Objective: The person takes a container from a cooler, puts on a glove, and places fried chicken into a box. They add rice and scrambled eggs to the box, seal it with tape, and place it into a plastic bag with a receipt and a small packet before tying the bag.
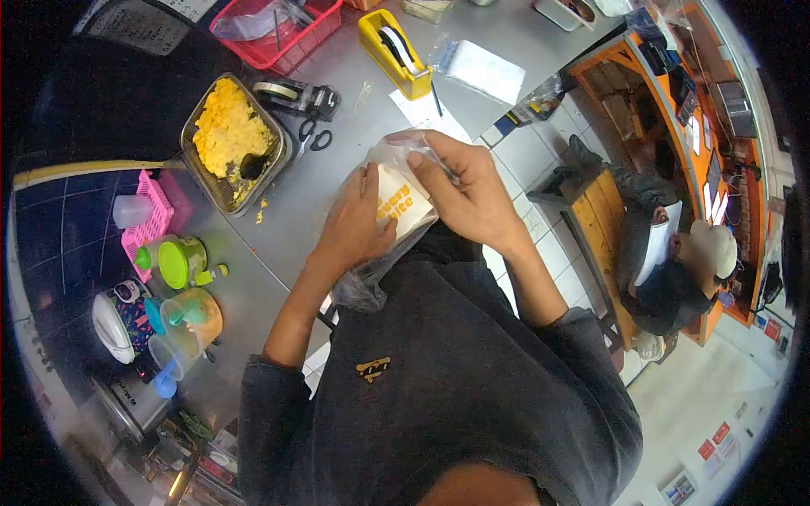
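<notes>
A small white box [403,205] with orange lettering sits inside a clear plastic bag [371,274], held in front of my chest at the counter's edge. My left hand [348,221] grips the box from the left through the plastic, fingers lying over its face. On the other side, my right hand [468,192] pinches the bag's upper edge between thumb and fingers, close to the box's right corner. Loose plastic hangs below my left hand. The box's underside is hidden.
On the steel counter [316,190] are a metal tray [232,198] of yellow crumbly food, black scissors [314,139], a black tape dispenser [299,97], a yellow tape dispenser [395,55] and a red basket [291,51]. Tubs stand at left. A person [675,274] sits at right.
</notes>
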`<state>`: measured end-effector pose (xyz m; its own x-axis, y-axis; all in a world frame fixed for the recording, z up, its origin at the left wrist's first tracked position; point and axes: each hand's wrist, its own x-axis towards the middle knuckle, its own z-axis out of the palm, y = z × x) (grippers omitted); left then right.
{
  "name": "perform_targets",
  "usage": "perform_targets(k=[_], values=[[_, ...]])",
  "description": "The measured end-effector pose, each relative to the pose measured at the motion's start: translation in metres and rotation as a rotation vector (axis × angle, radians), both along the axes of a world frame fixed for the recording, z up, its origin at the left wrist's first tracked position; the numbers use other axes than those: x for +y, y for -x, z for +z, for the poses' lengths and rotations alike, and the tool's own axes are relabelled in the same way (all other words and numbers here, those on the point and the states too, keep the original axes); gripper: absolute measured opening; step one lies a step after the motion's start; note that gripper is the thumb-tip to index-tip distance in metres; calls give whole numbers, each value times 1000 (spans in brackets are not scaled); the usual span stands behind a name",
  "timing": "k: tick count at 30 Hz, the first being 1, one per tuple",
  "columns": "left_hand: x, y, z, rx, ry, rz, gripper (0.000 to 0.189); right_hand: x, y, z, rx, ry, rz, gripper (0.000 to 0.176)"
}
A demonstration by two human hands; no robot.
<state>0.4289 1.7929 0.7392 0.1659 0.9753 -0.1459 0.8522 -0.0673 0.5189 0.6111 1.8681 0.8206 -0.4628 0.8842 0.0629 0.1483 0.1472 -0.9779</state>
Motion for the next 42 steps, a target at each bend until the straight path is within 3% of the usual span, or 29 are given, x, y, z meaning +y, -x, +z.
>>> perform_targets(k=[2,5,7,10,12,13,14,15,16,18,23,25,33,36,39,41,42], values=[[-4,13,10,-19,-33,5,86,3,-4,6,-35,-7,39,24],[-7,41,70,79,94,-50,77,4,-2,6,-40,-11,53,22],[-6,58,115,162,361,-258,68,6,1,11,-2,-17,5,21],[-15,67,164,314,425,-432,60,3,8,15,-49,-99,-16,21],[-23,66,185,633,533,-543,34,-1,14,23,-95,-81,-2,20],[-24,62,193,637,529,-550,34,-7,17,34,-94,-83,-11,20],[-23,56,199,656,297,-521,26,-13,20,48,-158,-27,36,20],[-21,50,202,668,60,-490,19,-15,23,55,-221,26,82,21],[-20,43,204,672,53,-505,19,-15,29,50,-219,24,66,21],[-18,32,206,541,-315,-545,18,-19,41,33,30,-387,20,22],[7,46,193,593,-424,-503,16,-18,45,42,121,-353,-20,21],[11,51,190,481,-518,-494,19,-13,49,46,98,-338,-47,17],[26,78,226,306,-345,-279,29,13,46,65,113,-367,41,25],[29,92,221,154,9,-320,25,44,30,80,-33,-388,287,25],[29,100,206,37,85,-280,24,94,30,82,-174,-424,553,24],[34,110,208,8,153,-268,27,146,53,71,-211,-179,387,24],[33,112,209,-78,139,-263,29,176,73,59,-260,-288,244,21]])
